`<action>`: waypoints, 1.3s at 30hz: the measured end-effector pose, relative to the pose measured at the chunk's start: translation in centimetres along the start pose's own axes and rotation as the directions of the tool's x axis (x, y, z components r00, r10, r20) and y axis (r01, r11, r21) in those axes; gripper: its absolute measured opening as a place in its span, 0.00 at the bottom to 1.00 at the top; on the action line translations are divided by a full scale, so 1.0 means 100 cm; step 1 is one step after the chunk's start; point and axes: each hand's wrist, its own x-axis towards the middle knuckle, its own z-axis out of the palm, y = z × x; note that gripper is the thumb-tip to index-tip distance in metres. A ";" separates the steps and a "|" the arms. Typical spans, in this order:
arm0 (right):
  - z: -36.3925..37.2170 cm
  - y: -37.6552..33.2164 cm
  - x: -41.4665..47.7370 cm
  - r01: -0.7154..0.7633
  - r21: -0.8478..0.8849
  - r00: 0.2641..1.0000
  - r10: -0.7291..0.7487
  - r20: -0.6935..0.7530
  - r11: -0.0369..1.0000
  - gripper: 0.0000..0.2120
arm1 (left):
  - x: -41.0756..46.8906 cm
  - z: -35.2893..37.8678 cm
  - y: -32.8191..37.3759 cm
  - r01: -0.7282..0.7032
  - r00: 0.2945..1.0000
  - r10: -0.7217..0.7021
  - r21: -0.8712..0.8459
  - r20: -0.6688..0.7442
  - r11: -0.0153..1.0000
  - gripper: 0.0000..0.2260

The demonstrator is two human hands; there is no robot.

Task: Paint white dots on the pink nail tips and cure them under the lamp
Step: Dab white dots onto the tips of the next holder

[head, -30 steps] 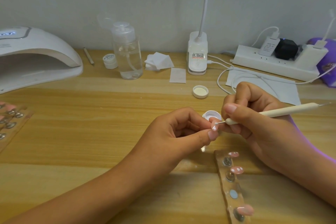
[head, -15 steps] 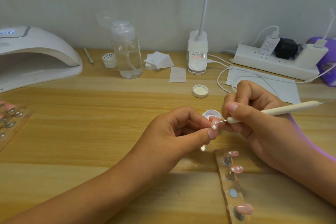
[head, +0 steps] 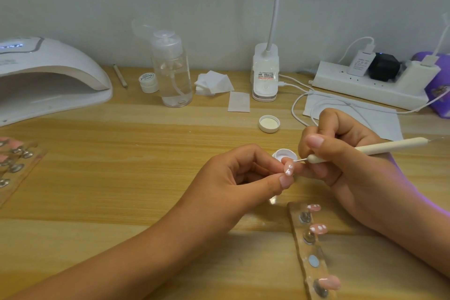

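Note:
My left hand (head: 246, 178) pinches a pink nail tip (head: 288, 169) that carries a few white dots. My right hand (head: 348, 161) grips a cream dotting tool (head: 379, 149); its metal point sits at the tip's upper edge. Just behind my fingers is a small open pot of white paint (head: 283, 154). A clear holder strip (head: 310, 251) at the lower right carries three pink tips, two of them dotted (head: 318, 228), and one bare blue mount. The white curing lamp (head: 48, 75) stands at the far left with its mouth open.
The pot's lid (head: 269, 123) lies behind the pot. A clear pump bottle (head: 171, 70), a small jar (head: 148, 82), cotton pads (head: 214, 84), a desk lamp base (head: 265, 75) and a power strip (head: 370, 85) line the back. More tip holders (head: 14, 158) lie at the left edge.
The dotting tool's point has shifted slightly up along the held tip, and another white dot shows on it. Both hands stay in place.

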 end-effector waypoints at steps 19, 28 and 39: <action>-0.025 -0.004 0.011 0.142 -0.447 0.974 -0.204 -0.094 0.883 0.13 | -0.001 -0.001 0.001 0.016 1.000 -0.016 0.008 -0.018 1.000 0.03; -0.022 0.006 0.011 0.167 -0.712 0.973 -0.228 0.010 0.682 0.04 | 0.001 -0.001 0.004 0.013 0.996 -0.020 -0.090 -0.086 0.996 0.03; -0.021 0.008 0.013 0.239 -0.794 0.969 -0.193 0.155 0.560 0.10 | 0.001 -0.002 0.007 0.010 0.991 -0.027 -0.125 -0.131 0.992 0.04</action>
